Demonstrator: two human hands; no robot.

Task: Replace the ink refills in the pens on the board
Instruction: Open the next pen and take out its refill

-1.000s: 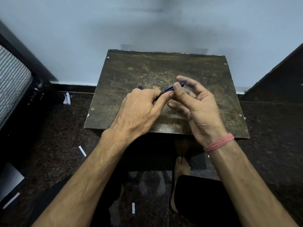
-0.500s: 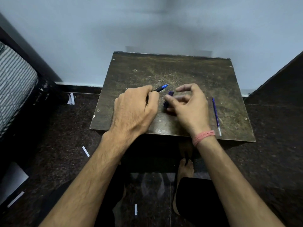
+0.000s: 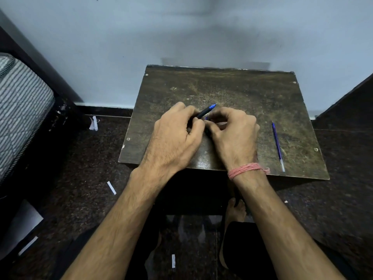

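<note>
Board: a dark, scratched wooden board (image 3: 252, 93) serving as a low table top, its far edge against a pale blue wall (image 3: 181, 33), with screw heads near its corners.
Left hand: the left hand (image 3: 173, 138) lies knuckles up over the middle of the board, fingers clenched round the black grip of a pen.
Pen: the pen (image 3: 205, 111) juts out from the left hand, tilted up and to the right, its blue tip section and fine point clear of the fingers; the rest of the barrel is hidden inside the fist.
Right hand: the right hand (image 3: 234, 134) is curled just beside the left, fingertips touching it near the pen; a sliver of blue shows between its thumb and forefinger, but what that piece is cannot be told, nor whether the hand truly grips it.
Wristband: a band of pink thread (image 3: 247, 169) wraps the right wrist.
Refill: a thin blue ink refill (image 3: 277, 145) lies flat on the board's right side, well apart from both hands, running from far to near with its clear end toward the near edge.
Floor: dark speckled stone floor (image 3: 84, 168) with a few small white paper scraps (image 3: 111, 187) scattered on it.
Left edge: a striped grey and white mattress (image 3: 18, 110) in a dark frame.
Below the board: a bare foot (image 3: 235, 211) shows between the forearms.
</note>
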